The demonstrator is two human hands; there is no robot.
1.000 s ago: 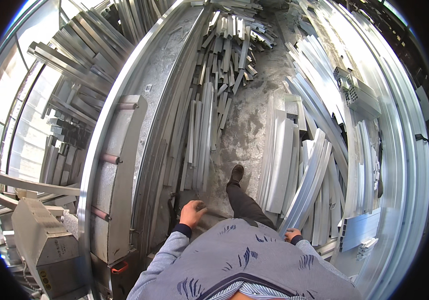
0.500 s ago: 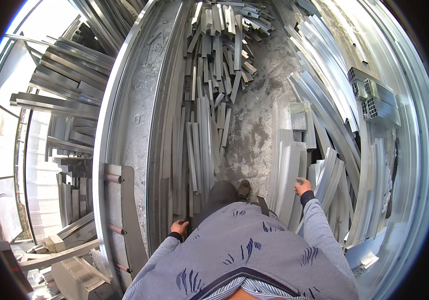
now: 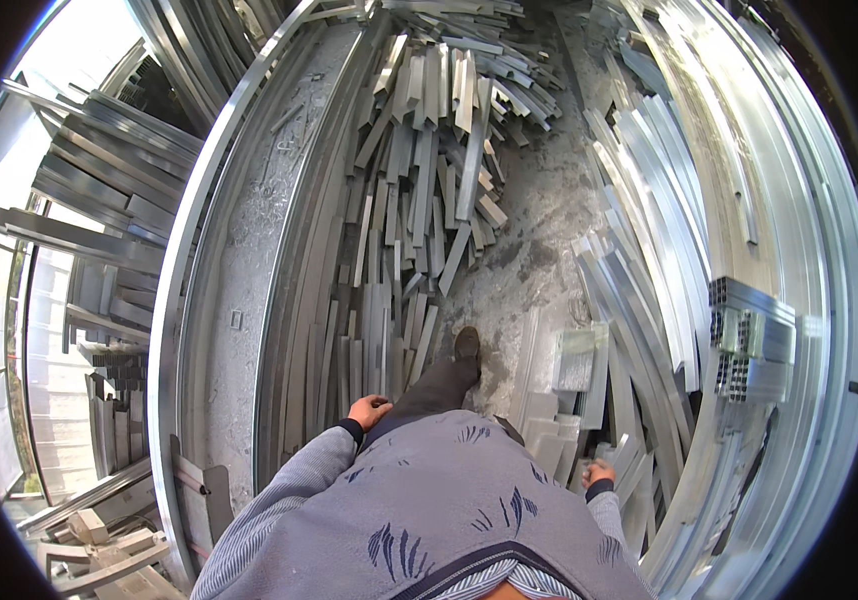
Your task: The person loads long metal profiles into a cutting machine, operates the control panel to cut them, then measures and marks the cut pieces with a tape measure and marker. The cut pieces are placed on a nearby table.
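Note:
My left hand [image 3: 370,410] swings beside my thigh with its fingers curled in and nothing seen in them. Below it and to the left lie long metal profiles [image 3: 297,385]. My right hand [image 3: 599,472] hangs low on the right, loosely closed, with nothing visible in it. It appears over or beside several pale metal profiles [image 3: 632,470]; whether it touches them I cannot tell. One dark shoe [image 3: 466,343] is stretched forward on the concrete floor [image 3: 524,255].
A large heap of cut metal profiles [image 3: 439,150] lies ahead, left of the narrow floor strip. Long bars [image 3: 649,190] line the right side, with bundled square tubes [image 3: 752,335] on them. A long metal-edged bench [image 3: 239,230] runs along the left, beyond it stacked profiles [image 3: 99,190].
I have stepped forward: the heap and the bundled tubes sit nearer, and one foot is now out in front. My left hand has come forward; my right hand has swung back.

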